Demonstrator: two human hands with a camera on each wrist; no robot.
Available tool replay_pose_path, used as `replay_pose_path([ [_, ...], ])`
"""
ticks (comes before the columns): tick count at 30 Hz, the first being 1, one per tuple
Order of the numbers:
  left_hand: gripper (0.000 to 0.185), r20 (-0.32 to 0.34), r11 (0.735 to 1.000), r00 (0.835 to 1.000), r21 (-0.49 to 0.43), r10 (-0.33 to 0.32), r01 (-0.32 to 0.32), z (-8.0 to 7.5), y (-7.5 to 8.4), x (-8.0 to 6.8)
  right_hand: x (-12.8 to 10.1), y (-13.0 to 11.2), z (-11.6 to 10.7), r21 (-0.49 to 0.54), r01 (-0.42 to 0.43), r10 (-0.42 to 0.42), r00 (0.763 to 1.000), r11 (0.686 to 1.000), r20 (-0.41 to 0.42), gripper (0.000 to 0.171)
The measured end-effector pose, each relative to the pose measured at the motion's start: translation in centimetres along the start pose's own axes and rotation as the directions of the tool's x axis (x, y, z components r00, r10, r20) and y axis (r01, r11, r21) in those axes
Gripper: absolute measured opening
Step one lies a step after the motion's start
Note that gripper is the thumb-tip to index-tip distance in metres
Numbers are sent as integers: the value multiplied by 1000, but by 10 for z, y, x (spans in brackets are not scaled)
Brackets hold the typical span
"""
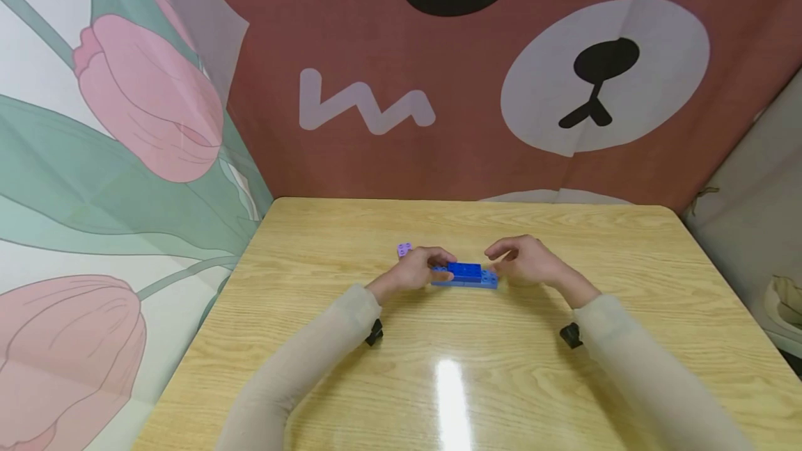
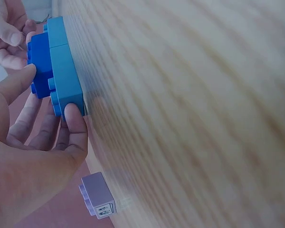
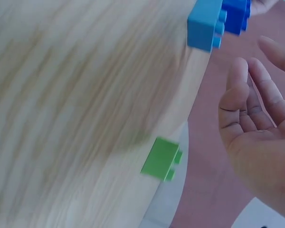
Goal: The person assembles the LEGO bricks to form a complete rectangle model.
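Observation:
A long light-blue brick (image 1: 485, 282) (image 2: 64, 71) (image 3: 204, 23) lies flat at the table's middle. A shorter dark-blue brick (image 1: 464, 271) (image 2: 40, 59) (image 3: 235, 14) sits on top of it. My left hand (image 1: 438, 266) (image 2: 52, 92) holds the stack's left end, thumb on the dark-blue brick and a fingertip (image 2: 75, 116) on the light-blue one's corner. My right hand (image 1: 510, 256) (image 3: 254, 59) hovers at the right end, palm open and fingers relaxed, holding nothing.
A small purple brick (image 1: 404, 249) (image 2: 99, 194) lies just behind my left hand. A green brick (image 3: 160, 158) lies on the table near my right hand. The wooden table (image 1: 438, 381) is backed by a printed cloth wall (image 1: 438, 89).

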State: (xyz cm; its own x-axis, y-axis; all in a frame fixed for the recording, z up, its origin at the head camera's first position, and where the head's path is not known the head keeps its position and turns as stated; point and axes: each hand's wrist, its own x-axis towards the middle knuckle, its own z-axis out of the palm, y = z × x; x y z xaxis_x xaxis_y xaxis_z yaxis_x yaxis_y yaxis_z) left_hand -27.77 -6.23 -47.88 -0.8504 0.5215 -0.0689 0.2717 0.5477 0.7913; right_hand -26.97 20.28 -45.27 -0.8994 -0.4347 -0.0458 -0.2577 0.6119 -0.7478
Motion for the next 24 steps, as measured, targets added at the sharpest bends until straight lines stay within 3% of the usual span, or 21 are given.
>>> replay_pose_path([
  [24,26,32,999,999,-11,42,-42,-3,-2,-3,-7,52,-45,-71,-131,120,983,989,-142,32],
])
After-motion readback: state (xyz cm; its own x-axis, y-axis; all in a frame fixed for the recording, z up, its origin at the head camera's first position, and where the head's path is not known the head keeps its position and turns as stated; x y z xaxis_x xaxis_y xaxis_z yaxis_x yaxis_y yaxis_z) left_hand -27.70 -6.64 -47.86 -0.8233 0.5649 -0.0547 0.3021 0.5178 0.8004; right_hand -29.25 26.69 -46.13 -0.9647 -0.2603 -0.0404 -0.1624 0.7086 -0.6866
